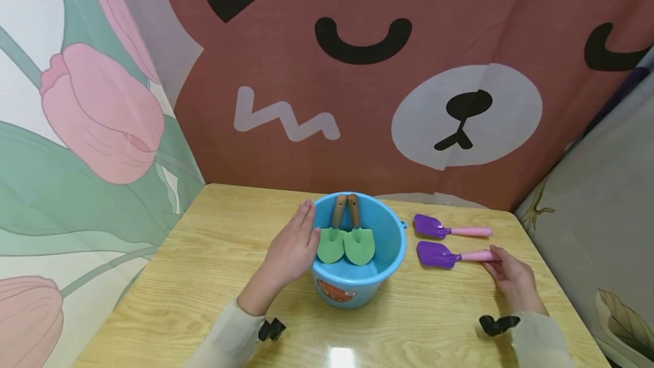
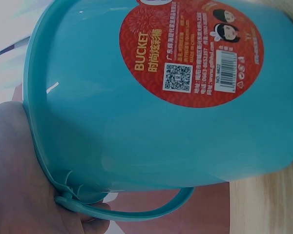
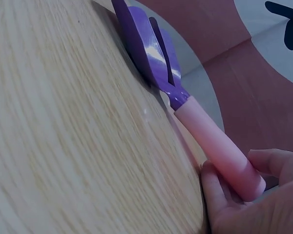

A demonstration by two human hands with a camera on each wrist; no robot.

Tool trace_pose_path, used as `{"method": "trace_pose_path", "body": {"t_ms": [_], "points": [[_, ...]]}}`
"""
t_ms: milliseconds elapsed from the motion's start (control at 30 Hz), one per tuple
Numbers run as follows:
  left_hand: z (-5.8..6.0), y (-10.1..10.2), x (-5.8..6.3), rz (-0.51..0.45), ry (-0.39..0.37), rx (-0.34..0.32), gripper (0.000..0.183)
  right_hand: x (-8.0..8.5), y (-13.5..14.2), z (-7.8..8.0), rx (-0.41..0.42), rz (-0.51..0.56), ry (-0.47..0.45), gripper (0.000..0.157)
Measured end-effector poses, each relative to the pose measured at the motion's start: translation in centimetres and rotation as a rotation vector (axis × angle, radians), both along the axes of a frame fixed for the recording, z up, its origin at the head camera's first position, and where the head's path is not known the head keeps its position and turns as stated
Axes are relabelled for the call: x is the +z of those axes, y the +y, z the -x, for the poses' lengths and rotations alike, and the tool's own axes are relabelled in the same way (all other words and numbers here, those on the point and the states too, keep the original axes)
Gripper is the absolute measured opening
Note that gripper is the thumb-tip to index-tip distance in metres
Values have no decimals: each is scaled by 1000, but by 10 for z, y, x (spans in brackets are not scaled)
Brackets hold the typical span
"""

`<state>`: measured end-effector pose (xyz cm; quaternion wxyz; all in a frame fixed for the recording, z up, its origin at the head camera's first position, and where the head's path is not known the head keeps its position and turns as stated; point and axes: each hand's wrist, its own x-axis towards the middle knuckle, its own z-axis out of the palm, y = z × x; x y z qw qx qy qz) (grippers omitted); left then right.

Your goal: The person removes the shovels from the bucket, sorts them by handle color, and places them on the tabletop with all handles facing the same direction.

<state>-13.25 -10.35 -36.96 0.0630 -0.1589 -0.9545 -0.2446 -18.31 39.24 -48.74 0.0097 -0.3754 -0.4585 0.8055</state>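
Smoothly moulded, the blue bucket (image 1: 365, 295) tapers down from its round rim to the wood-grained table (image 1: 219, 277). The left hand (image 1: 290, 247) lies straight-fingered against the rim, gripping nothing. Two green trowels (image 1: 359, 247) with brown handles lean inside. Right of the bucket, the right hand (image 1: 513, 278) pinches the nearer purple shovel (image 1: 438, 255) by its pink cylindrical handle; its scooped blade is glossy, like its twin (image 1: 430, 226) just behind.

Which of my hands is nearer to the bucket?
Your left. The left hand is against the left side of the bucket's rim; the right hand is well off to its right, pinching the nearer purple shovel.
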Motion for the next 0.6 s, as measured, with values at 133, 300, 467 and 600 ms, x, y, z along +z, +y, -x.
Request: {"method": "trace_pose_path", "body": {"t_ms": [133, 300, 467, 600], "points": [[0, 0, 0, -1, 3, 1, 60, -1, 4, 2, -30, -41, 6, 29], [1, 0, -1, 1, 9, 0, 60, -3, 9, 4, -48, -83, -20, 27], [0, 0, -1, -5, 5, -1, 60, -2, 14, 4, -47, -147, -38, 26], [0, 0, -2, -3, 4, 2, 60, 2, 19, 2, -43, -141, -10, 30]]}}
